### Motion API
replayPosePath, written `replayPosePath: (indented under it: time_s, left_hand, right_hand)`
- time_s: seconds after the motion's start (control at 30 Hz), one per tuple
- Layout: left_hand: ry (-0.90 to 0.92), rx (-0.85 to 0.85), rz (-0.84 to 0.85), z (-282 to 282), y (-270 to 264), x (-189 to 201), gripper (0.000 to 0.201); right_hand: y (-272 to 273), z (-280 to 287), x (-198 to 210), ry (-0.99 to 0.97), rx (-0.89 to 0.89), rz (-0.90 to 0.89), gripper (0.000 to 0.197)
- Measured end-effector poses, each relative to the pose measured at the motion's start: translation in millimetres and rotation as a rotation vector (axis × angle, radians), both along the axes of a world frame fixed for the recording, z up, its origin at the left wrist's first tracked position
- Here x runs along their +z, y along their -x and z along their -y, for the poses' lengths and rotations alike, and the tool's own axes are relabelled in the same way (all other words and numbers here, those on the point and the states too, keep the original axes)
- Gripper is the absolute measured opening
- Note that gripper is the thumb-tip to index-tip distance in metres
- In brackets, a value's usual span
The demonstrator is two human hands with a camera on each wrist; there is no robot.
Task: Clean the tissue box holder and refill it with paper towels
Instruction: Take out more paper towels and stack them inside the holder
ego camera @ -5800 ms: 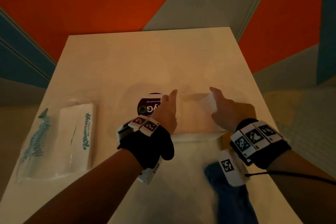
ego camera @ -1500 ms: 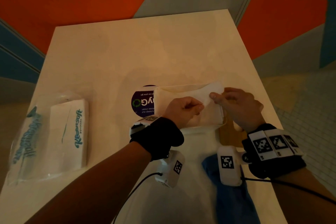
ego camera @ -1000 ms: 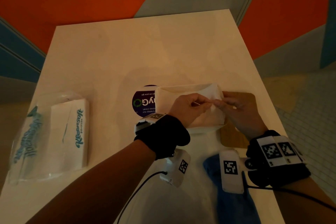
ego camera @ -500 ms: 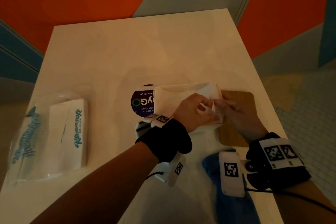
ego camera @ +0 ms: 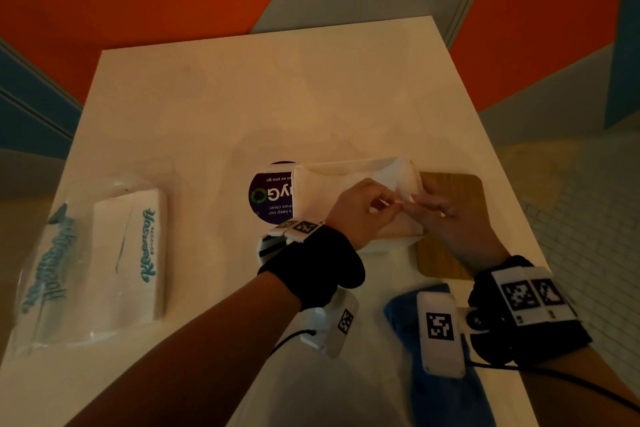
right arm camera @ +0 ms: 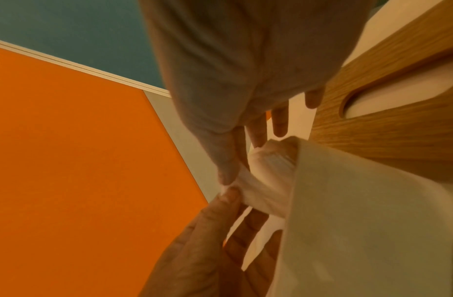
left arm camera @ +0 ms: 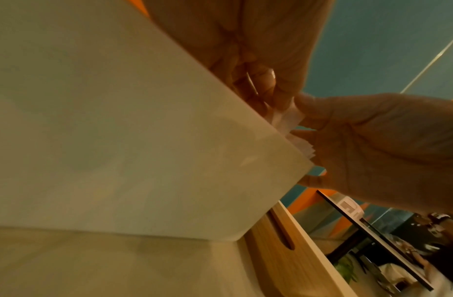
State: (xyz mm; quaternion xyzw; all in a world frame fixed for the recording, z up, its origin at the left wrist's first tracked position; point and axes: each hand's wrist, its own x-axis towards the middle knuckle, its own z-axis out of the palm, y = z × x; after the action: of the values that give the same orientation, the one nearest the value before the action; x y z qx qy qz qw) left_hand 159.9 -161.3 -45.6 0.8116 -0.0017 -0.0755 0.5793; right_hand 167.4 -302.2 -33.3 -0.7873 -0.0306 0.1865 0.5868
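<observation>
1. The white table (ego camera: 242,107) carries it all: the white tissue box holder (ego camera: 325,191) sits mid-table with its top off, and the wooden lid (ego camera: 453,191) lies flat just to its right
2. To the left, well apart, lies the Kleensoft pack (ego camera: 128,246) in clear wrap; a blue cloth (ego camera: 446,392) lies near the front edge, and a purple sticker (ego camera: 270,196) shows beside the holder
3. Inside the holder the paper towels (ego camera: 398,180) are loaded; both hands work over their right end
4. The left hand (ego camera: 363,210) pinches the top sheet (right arm camera: 256,188) between thumb and forefinger; the right hand (ego camera: 443,215) pinches it too, fingertip to fingertip
5. I'd say the step is teasing one sheet free to feed through the lid's slot (right arm camera: 398,98): lift a single ply, pull gently upward, keep the stack seated
6. The head view gives the layout but blurs the pinch; the right wrist view shows the twisted sheet and the slot clearly, and the left wrist view shows the holder's smooth outer wall (left arm camera: 118,140) and layered towel edges (left arm camera: 383,148) at the rim
</observation>
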Motion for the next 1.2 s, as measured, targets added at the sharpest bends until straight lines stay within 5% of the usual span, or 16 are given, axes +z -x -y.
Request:
replayPosePath:
  time_s: [0.07, 0.2, 0.37, 0.53, 0.8, 0.9, 0.97, 1.07, 1.13, 1.2]
  left_hand:
    - [0.008, 0.037, -0.068, -2.0, -1.0, -0.4, 0.010]
    - [0.057, 0.142, -0.069, -14.8, -1.4, -4.2, 0.021]
    - [-0.024, 0.121, 0.004, -18.0, 4.5, -5.5, 0.007]
    - [-0.029, 0.146, 0.015, -19.6, 6.2, -7.4, 0.010]
    - [-0.037, 0.176, 0.067, -15.0, 11.1, -2.0, 0.009]
    - [-0.039, 0.159, 0.080, -15.4, 11.0, -1.6, 0.006]
    - [-0.050, 0.137, 0.072, -17.0, 11.0, -3.7, 0.006]
    - [-0.060, 0.121, 0.044, -20.5, 12.3, -4.2, 0.006]
    - [-0.055, 0.133, 0.028, -22.8, 11.7, -4.2, 0.005]
    - [-0.064, 0.160, 0.033, -24.1, 11.8, -4.3, 0.010]
  right_hand:
    - [0.5, 2.8, -2.3, 0.087, 0.024, 0.082, 0.018]
    - [7.3, 4.4, -6.0, 0.869, 0.062, 0.246, 0.037]
    - [13.7, -5.4, -0.9, 0.854, -0.016, 0.622, 0.042]
    - [8.5, -6.4, 10.5, 0.945, 0.288, 0.973, 0.015]
    - [5.6, -12.4, 7.8, 1.234, 0.733, 0.634, 0.065]
    - [5.1, -14.2, 5.6, 1.224, 0.746, 0.616, 0.085]
    - [5.1, -16.6, 6.0, 1.163, 0.733, 0.637, 0.081]
    - [1.2, -8.1, 6.3, 0.904, 0.514, 0.616, 0.049]
    - [0.0, 5.7, 15.1, 0.530, 0.013, 0.512, 0.029]
    - [-0.5, 23.8, 10.5, 0.422, -0.307, 0.311, 0.016]
